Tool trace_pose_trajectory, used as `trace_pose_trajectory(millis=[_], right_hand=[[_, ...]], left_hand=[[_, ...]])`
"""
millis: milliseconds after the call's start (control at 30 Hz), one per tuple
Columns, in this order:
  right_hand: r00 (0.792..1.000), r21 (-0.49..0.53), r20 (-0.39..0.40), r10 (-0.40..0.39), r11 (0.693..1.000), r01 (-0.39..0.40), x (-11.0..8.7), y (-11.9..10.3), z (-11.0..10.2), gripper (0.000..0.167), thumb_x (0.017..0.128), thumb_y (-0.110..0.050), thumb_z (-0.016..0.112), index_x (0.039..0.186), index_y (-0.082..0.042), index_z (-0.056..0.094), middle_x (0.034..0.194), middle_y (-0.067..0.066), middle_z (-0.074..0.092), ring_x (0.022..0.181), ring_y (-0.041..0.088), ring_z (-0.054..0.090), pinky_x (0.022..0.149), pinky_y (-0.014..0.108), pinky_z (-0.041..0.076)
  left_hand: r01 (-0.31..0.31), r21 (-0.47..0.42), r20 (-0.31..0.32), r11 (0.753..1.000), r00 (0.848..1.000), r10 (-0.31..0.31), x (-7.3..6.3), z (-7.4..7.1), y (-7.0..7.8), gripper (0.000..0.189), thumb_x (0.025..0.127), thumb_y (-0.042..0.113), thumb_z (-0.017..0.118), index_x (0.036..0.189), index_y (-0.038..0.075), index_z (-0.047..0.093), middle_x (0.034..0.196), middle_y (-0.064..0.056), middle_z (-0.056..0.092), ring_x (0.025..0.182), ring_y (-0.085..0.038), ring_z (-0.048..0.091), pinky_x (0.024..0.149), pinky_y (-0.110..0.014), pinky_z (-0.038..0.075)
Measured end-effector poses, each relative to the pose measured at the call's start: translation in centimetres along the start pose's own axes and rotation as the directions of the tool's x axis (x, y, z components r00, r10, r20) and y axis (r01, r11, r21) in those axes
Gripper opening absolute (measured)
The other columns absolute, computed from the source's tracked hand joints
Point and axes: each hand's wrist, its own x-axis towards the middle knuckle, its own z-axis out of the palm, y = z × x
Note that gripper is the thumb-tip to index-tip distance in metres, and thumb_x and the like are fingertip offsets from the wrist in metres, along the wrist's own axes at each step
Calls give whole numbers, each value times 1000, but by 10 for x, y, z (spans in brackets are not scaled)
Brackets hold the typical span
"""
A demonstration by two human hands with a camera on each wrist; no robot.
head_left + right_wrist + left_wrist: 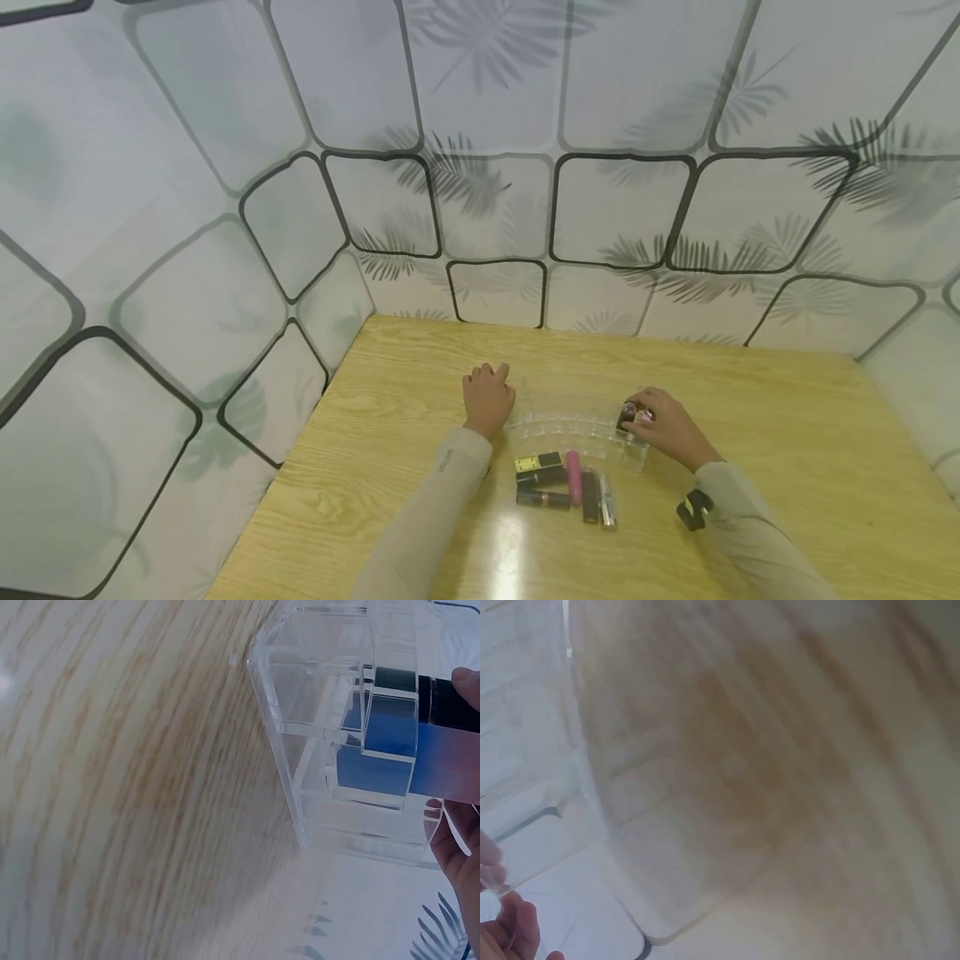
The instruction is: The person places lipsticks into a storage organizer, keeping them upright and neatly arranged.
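Observation:
A clear acrylic organizer (pixel 573 425) with several compartments sits on the table. My left hand (pixel 487 402) grips its left end; the left wrist view shows the thumb and fingers (pixel 514 922) pinching the clear edge. At the right end, my right hand (pixel 670 427) holds a blue-to-pink cosmetic item (pixel 446 761) whose lower part sits behind the clear compartment walls. Right beside that item is a black cosmetic tube (pixel 454 703), with my thumb (pixel 469 686) against it. Fingers of this hand lie behind the organizer's back edge.
In front of the organizer lie a yellow-and-black compact (pixel 538 462), a bright pink tube (pixel 573 477), several black tubes (pixel 543 499) and a silvery clear tube (pixel 607 502). All rest on a wooden table (pixel 360 442). Patterned curtain (pixel 495 208) hangs behind and at the left.

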Motion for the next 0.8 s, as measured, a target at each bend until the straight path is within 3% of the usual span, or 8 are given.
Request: trace_pose_trajectory(millis=[267, 433, 533, 633, 667, 800], right_hand=[[1000, -25, -3, -11, 1000, 11, 0, -1, -2, 29, 77, -12, 75, 101, -1, 63, 94, 7, 61, 81, 17, 55, 66, 29, 51], [995, -106, -74, -74, 992, 66, 0, -8, -6, 41, 74, -14, 77, 107, 1, 60, 103, 13, 58, 91, 26, 55, 74, 39, 52], [974, -187, -160, -160, 974, 129, 0, -17, -10, 47, 69, -14, 79, 109, 1, 59, 106, 15, 56, 95, 30, 53, 80, 48, 46], [936, -256, -246, -251, 948, 187, -2, -31, -15, 48, 67, -14, 79, 106, 3, 59, 105, 19, 56, 97, 35, 53, 82, 55, 43], [925, -278, -267, -271, 941, 195, -3, -38, -17, 44, 72, -21, 76, 104, 4, 59, 104, 20, 57, 96, 36, 54, 81, 55, 43], [900, -311, -305, -313, 925, 217, -11, -62, -18, 36, 70, -17, 75, 94, 5, 61, 94, 19, 59, 87, 34, 57, 76, 49, 48]], left_hand=[[-94, 149, 14, 984, 996, 93, 7, -7, 1, 20, 84, 17, 58, 101, 11, 65, 85, -6, 63, 78, -21, 57, 73, -35, 46], [-118, 166, 64, 979, 992, 109, 9, -7, 3, 18, 86, 22, 55, 96, 10, 64, 88, -7, 64, 83, -23, 59, 77, -38, 46], [-115, 160, 55, 981, 993, 107, 10, -7, 5, 18, 86, 24, 56, 94, 11, 64, 88, -7, 64, 84, -23, 59, 78, -39, 46], [-106, 144, 16, 984, 994, 105, 11, -7, 8, 19, 86, 26, 57, 94, 10, 64, 89, -7, 64, 86, -24, 59, 79, -39, 46], [-106, 140, 0, 984, 994, 107, 11, -6, 9, 19, 86, 26, 58, 95, 10, 65, 90, -8, 65, 86, -24, 60, 80, -39, 46], [-111, 130, -21, 985, 993, 114, 12, -2, 9, 23, 86, 26, 59, 101, 9, 65, 93, -7, 65, 89, -23, 60, 81, -39, 47]])
